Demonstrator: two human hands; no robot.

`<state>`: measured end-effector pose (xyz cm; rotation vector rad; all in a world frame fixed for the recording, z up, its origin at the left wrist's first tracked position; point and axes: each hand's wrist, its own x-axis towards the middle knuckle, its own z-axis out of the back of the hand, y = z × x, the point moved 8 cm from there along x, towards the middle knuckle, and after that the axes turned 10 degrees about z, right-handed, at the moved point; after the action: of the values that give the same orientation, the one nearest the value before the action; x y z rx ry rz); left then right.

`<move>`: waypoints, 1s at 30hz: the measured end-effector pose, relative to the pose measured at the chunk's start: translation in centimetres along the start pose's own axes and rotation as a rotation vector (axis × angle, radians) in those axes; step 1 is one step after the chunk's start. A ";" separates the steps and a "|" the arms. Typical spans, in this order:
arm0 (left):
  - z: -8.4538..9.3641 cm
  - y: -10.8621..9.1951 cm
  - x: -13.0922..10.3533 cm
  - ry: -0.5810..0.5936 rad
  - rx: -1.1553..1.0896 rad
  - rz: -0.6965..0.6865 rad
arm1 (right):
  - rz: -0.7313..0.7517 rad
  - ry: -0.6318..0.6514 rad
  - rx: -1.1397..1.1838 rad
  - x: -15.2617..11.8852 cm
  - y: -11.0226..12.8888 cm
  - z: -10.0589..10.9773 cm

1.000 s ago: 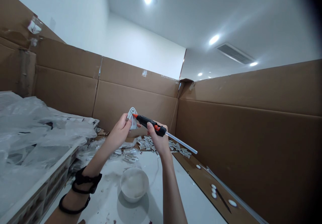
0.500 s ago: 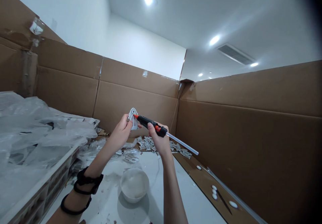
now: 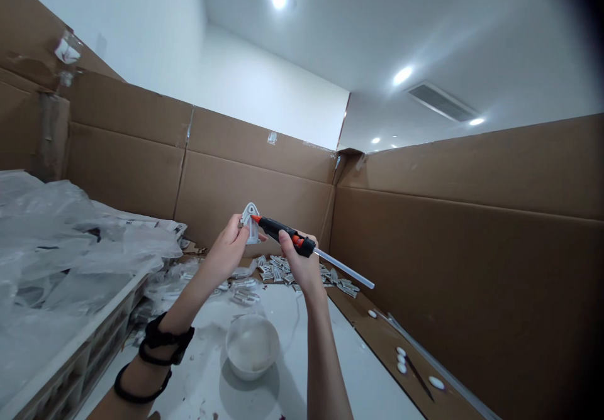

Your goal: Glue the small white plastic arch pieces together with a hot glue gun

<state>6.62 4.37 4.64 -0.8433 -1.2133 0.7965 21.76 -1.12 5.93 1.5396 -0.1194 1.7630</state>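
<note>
Glue gun (image 3: 282,231) tip at grey-white part (image 3: 253,234): prob. the gluing step

Landmark = white bowl (image 3: 250,375). Part is held up in the air past the bowl, approx. in line w/ it, narrow rounded end up. L hand (image 3: 231,250) is clamped on the part at its left side & lower portion, thumb on the near face; other fingers mostly hidden. R hand (image 3: 302,268) is wrapped round the glue gun, also past the bowl & a bit to its right; trigger finger hidden, so can't tell if it's squeezing. Hands are apart. Orange nozzle (image 3: 255,218) is at the part's face, just below the hole nr the top; looks like contact, too small to be sure. Clear glue stick (image 3: 345,269) juts from the gun's rear, slanting down to the right.

Step, judging by pose: hot glue going onto the part; no bead visible at this res. Next move calls for (my read) a steady L grip, nozzle held on the spot, even trigger squeeze, L fingertips clear of the hot tip, then a clean lift-off w/o strings.

Also: pile of similar pieces (image 3: 276,270) past the bowl, mostly to its right; plastic bags (image 3: 75,244) far left of it; white ovals (image 3: 436,383) & a thin dark tool (image 3: 419,376) on the cardboard strip (image 3: 387,338) right of it.
</note>
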 end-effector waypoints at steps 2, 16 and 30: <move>0.0 0.0 0.0 -0.002 -0.005 -0.007 | -0.002 0.001 0.000 0.0 -0.1 0.0; -0.2 -0.2 -0.1 -0.006 0.016 -0.007 | -0.007 0.012 -0.018 0.0 -0.1 0.2; -0.1 -0.6 -0.5 0.036 -0.158 0.063 | -0.123 -0.100 0.054 0.4 -1.8 1.1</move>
<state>6.70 3.62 4.86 -1.0249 -1.2338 0.7395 23.72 -0.29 5.90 1.6387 -0.0265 1.6059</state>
